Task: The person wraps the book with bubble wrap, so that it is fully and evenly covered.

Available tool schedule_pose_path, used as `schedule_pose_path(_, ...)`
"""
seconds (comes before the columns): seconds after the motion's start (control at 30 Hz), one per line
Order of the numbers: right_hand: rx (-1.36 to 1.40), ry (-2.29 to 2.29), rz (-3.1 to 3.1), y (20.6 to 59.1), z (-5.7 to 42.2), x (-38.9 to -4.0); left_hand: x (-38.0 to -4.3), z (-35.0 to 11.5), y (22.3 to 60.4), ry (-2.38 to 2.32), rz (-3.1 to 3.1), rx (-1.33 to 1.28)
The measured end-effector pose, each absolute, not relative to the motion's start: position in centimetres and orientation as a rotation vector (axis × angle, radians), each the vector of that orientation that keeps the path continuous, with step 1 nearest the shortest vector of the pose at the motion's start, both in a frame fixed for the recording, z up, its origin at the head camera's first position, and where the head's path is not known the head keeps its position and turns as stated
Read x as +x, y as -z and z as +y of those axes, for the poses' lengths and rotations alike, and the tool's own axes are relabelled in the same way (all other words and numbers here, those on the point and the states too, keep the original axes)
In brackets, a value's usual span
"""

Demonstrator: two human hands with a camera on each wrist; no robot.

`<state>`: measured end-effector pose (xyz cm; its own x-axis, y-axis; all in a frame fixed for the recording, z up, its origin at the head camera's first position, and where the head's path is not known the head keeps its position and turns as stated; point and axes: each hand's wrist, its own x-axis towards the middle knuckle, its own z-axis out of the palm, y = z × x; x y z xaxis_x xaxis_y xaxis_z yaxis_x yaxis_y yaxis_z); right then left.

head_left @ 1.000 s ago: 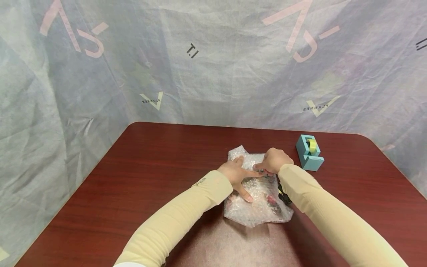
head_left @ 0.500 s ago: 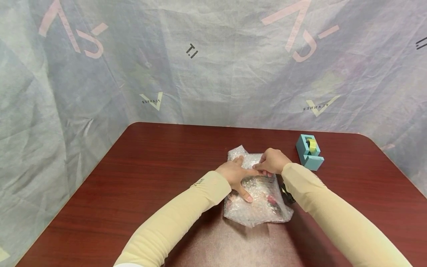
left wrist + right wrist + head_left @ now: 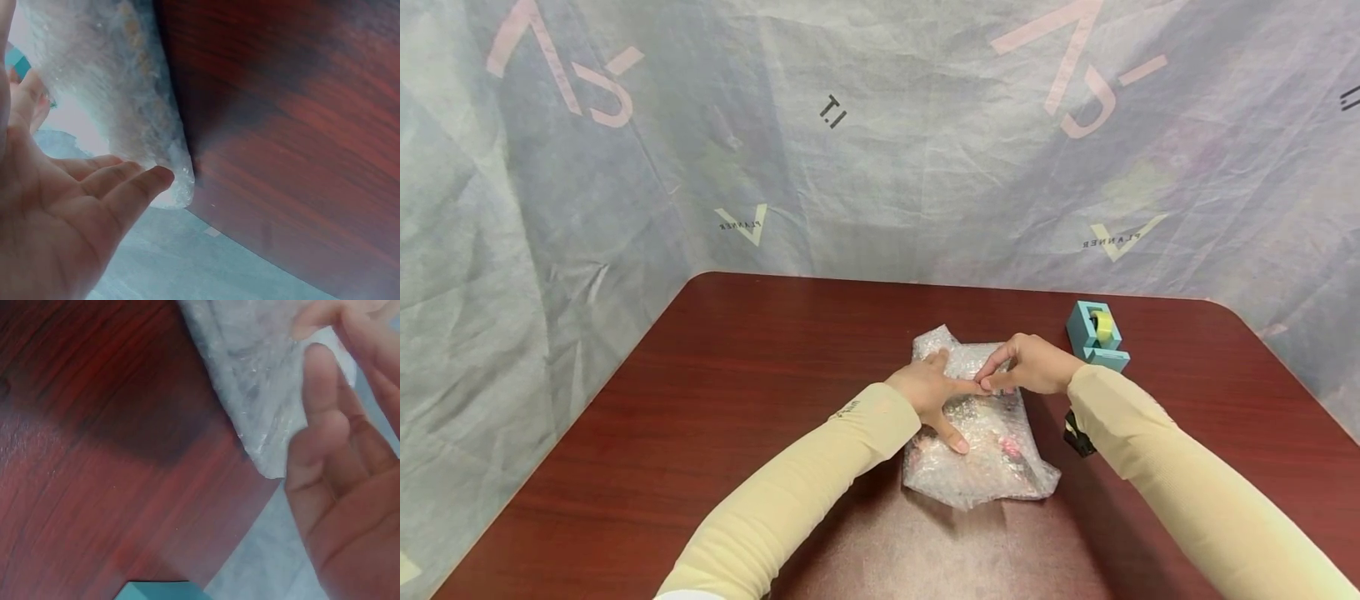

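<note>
A flat package in clear bubble wrap (image 3: 977, 467) lies on the table, with reddish and dark contents showing faintly through it. My left hand (image 3: 928, 390) rests on its left half, fingers spread and straight, the thumb toward the near side. At the upper right of the package, the fingertips of my right hand (image 3: 1030, 365) meet by the tip of the left index finger. Thumb and index finger pinch at the wrap's surface there; I cannot tell whether a piece of tape is between them. In the right wrist view, the other fingers of the right hand (image 3: 350, 487) are partly curled.
A teal tape dispenser (image 3: 1096, 337) with a yellow roll stands behind the right forearm. The dark red wooden table (image 3: 760, 358) reaches back to a grey printed cloth (image 3: 880, 167). A small black thing (image 3: 1078, 435) shows under the right sleeve.
My right hand has gone from a curled grip on the wrap to a fingertip pinch, its wrist shifting right. The left hand and the package have stayed in place.
</note>
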<state>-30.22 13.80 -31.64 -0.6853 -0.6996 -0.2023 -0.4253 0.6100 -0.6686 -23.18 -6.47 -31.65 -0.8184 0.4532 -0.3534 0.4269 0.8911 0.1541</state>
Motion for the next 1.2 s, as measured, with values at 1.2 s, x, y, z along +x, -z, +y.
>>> schedule_pose_path(1.2, -0.379, 1.28, 2.05, 31.1, 13.3, -29.4, -23.3, -6.6, 32.0, -0.096, 2.643, 0.635)
